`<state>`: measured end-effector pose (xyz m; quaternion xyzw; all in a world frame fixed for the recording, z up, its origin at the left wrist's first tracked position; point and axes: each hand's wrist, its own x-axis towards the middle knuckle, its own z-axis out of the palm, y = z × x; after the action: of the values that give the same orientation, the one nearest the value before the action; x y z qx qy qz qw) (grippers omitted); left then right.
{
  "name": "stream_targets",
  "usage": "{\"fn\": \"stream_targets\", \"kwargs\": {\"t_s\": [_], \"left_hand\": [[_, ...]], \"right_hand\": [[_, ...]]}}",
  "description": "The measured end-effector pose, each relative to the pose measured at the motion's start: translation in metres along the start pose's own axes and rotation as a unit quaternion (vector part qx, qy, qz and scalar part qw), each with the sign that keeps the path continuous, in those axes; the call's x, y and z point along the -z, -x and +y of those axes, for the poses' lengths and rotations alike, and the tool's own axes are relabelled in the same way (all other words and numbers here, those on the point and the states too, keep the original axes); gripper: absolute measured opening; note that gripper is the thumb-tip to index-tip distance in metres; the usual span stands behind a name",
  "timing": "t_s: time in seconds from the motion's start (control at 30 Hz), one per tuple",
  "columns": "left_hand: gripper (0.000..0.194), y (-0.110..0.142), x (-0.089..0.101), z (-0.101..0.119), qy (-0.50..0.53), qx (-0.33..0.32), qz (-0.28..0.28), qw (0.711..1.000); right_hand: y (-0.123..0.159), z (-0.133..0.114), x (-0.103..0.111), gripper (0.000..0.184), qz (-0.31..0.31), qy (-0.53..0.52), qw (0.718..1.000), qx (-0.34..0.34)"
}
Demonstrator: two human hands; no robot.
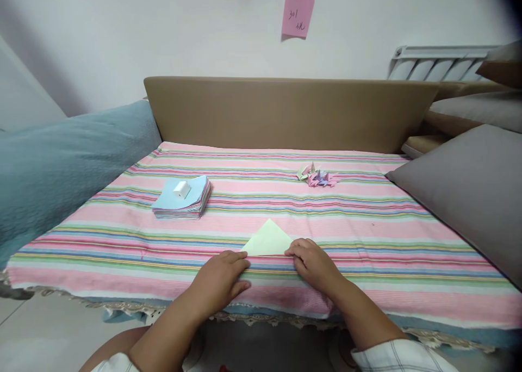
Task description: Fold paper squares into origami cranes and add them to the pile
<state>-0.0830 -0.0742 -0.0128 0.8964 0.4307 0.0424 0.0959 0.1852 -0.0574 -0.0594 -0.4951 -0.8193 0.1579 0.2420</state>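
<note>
A pale green sheet of paper (268,240), folded into a triangle, lies on the striped cloth with its point away from me. My left hand (222,277) rests at its left corner, fingertips on the paper, fingers stretched out and thumb apart. At the right corner my right hand (312,260) has its fingers curled, pinching the paper's edge. The fingers hide both lower corners of the triangle.
On the left stands a stack of coloured paper (185,200) with a small white block (181,190) on top. Several folded paper pieces (320,177) sit farther back. A grey cushion (468,192) flanks the right side, a blue-covered armrest (77,154) the left.
</note>
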Motion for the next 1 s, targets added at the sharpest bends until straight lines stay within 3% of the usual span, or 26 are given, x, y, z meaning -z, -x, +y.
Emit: {"fn": "stream_targets", "kwargs": {"t_s": [0.2, 0.37, 0.53, 0.77, 1.0], "left_hand": [[0.022, -0.003, 0.009, -0.008, 0.006, 0.109, 0.006, 0.994], [0.022, -0.014, 0.003, -0.006, -0.01, 0.176, 0.065, 0.982], [0.026, -0.026, -0.009, -0.007, 0.011, 0.137, 0.122, 0.983], [0.023, -0.032, -0.019, -0.014, 0.014, 0.128, 0.128, 0.983], [0.009, -0.03, -0.02, -0.015, 0.053, 0.116, 0.148, 0.981]], "right_hand": [[0.0, -0.002, 0.0, 0.033, 0.0, 0.0, 1.0, 0.001], [0.0, -0.003, 0.001, 0.03, 0.01, 0.0, 1.0, 0.007], [0.0, -0.004, 0.002, 0.025, 0.02, 0.003, 1.0, 0.018], [0.0, -0.001, 0.002, 0.019, 0.054, 0.005, 0.999, 0.0], [0.0, 0.01, -0.001, 0.043, 0.08, 0.021, 0.992, -0.095]]}}
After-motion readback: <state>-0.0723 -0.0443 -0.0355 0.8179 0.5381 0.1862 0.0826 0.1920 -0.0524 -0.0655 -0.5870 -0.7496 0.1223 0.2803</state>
